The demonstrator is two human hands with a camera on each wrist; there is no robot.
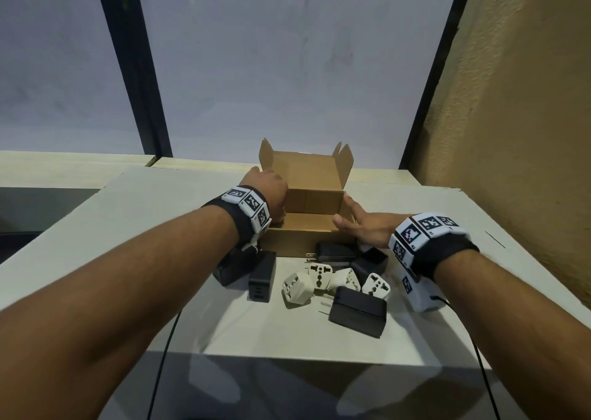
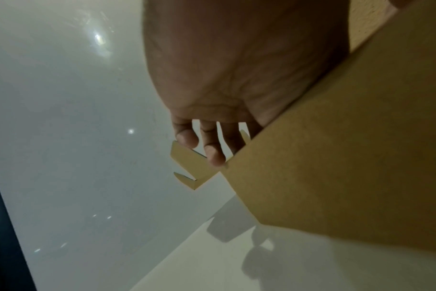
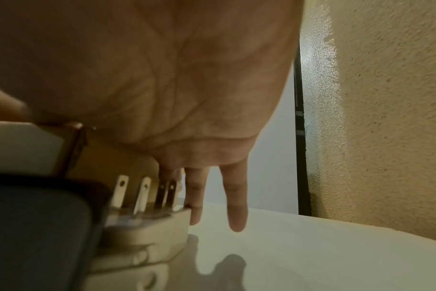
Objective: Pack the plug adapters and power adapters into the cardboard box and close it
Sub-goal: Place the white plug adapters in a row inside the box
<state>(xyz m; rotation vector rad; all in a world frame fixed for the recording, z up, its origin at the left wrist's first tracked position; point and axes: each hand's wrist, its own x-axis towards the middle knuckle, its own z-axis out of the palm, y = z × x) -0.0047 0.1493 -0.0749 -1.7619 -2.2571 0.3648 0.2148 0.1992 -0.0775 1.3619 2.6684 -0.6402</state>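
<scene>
Left hand (image 1: 270, 195), right hand (image 1: 364, 227) brace the cardboard box (image 1: 307, 239) sides, fingers (image 3: 236, 212) straight, gripping nothing; I'd keep it steady for loading.

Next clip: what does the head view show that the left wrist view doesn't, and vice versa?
Only the head view: the right hand, fingers straight, at the right side of the cardboard box, whose lid stands up; white plug adapters and black power adapters lie loose in front of it. Only the left wrist view: the left fingers straight, tips touching a side flap. Both: the box, the left hand and the table.
</scene>
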